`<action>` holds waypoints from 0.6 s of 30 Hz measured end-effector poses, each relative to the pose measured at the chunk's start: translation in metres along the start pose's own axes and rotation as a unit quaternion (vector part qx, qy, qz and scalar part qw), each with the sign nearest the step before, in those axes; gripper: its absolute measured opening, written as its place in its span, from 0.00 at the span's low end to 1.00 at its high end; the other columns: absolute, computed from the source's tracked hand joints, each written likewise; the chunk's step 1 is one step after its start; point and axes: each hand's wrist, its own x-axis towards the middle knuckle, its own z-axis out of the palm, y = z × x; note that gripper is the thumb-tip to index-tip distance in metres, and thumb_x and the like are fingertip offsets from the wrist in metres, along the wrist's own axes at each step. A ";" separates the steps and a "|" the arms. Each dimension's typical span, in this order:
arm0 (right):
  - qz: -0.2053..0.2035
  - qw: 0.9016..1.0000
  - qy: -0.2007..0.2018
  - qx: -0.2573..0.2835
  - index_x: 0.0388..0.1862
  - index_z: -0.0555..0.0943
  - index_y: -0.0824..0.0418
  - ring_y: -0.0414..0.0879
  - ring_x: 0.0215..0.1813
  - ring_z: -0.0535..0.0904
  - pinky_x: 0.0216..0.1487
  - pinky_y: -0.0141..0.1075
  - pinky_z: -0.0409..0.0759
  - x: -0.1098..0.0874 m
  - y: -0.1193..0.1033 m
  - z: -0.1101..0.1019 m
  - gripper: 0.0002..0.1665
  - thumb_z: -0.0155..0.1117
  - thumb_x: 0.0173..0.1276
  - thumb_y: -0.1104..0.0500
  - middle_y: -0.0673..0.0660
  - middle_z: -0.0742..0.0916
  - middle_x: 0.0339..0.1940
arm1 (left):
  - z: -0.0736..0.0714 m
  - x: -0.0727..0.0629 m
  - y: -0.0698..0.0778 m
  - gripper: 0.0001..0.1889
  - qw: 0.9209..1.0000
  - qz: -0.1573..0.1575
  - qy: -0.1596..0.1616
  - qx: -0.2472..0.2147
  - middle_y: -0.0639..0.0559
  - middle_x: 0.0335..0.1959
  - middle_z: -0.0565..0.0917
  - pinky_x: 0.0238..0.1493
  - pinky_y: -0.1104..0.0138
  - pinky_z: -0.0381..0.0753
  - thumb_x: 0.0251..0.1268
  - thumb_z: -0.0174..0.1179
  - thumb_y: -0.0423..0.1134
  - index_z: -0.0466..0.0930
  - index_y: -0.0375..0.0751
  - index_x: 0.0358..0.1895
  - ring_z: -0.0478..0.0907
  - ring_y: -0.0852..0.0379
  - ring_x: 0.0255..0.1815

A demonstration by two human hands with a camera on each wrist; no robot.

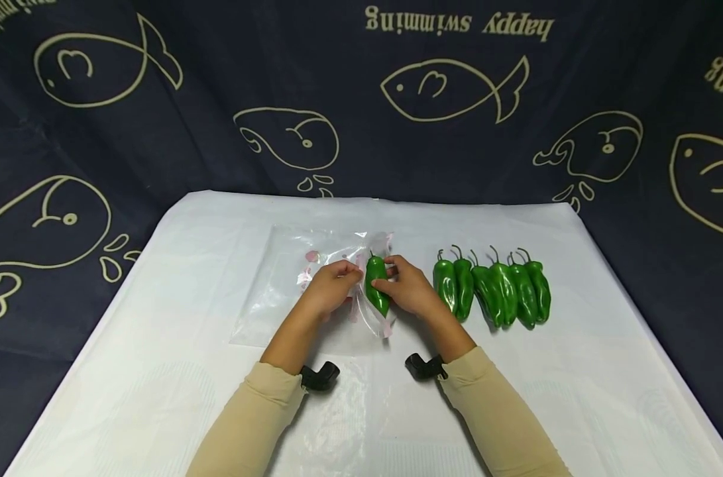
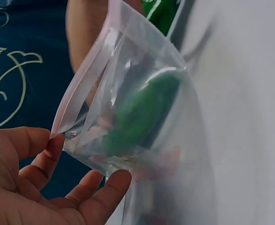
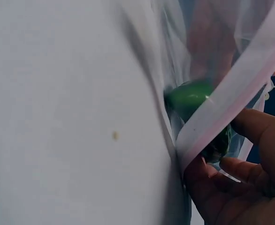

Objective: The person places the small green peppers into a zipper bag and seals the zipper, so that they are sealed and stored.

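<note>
Pepper (image 1: 375, 270), glossy green and tapering, gripped by your right hand (image 1: 410, 286), lies crosswise just inside the clear pink-edged plastic bag (image 1: 278, 285) your left hand (image 1: 331, 287) pinches.

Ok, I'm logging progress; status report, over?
Left hand pinching edge of clear plastic bag. Right hand holding green pepper at bag's mouth. Six more peppers to the right. No obstruction visible.

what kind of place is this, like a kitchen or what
Hard to be sure, but it looks more like a makeshift recording corner than a kitchen: a white-covered table, a dark cloth with fish and whale drawings around it, and green peppers lying in a row.
</note>
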 end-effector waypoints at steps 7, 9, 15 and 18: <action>-0.004 1.000 0.004 0.012 0.52 0.75 0.63 0.46 0.35 0.78 0.36 0.36 0.76 0.000 0.001 0.002 0.21 0.68 0.68 0.53 0.55 0.83 0.34 | -0.004 -0.002 0.003 0.09 1.000 0.005 -0.004 0.007 0.48 0.48 0.81 0.47 0.53 0.82 0.71 0.56 0.38 0.81 0.36 0.43 0.74 0.53 0.48; -0.007 0.999 -0.009 0.035 0.50 0.76 0.64 0.46 0.33 0.78 0.34 0.35 0.75 -0.001 0.000 0.002 0.17 0.65 0.70 0.55 0.55 0.83 0.32 | -0.003 -0.002 0.002 0.09 1.000 0.005 -0.011 0.008 0.47 0.47 0.81 0.47 0.53 0.82 0.71 0.56 0.38 0.81 0.36 0.43 0.74 0.54 0.47; -0.034 0.994 -0.060 0.080 0.49 0.78 0.67 0.47 0.32 0.80 0.34 0.33 0.76 -0.001 -0.001 0.003 0.11 0.60 0.71 0.62 0.58 0.86 0.32 | 0.002 -0.002 0.001 0.09 1.000 0.015 -0.022 0.003 0.46 0.44 0.81 0.44 0.54 0.83 0.71 0.57 0.37 0.82 0.34 0.43 0.78 0.54 0.41; -0.044 0.992 -0.076 0.087 0.50 0.79 0.67 0.48 0.33 0.79 0.34 0.33 0.75 -0.002 -0.002 0.002 0.11 0.60 0.71 0.64 0.58 0.87 0.34 | 0.002 -0.003 0.004 0.10 1.000 0.021 -0.018 0.011 0.45 0.46 0.81 0.43 0.56 0.84 0.71 0.57 0.37 0.82 0.34 0.43 0.79 0.53 0.39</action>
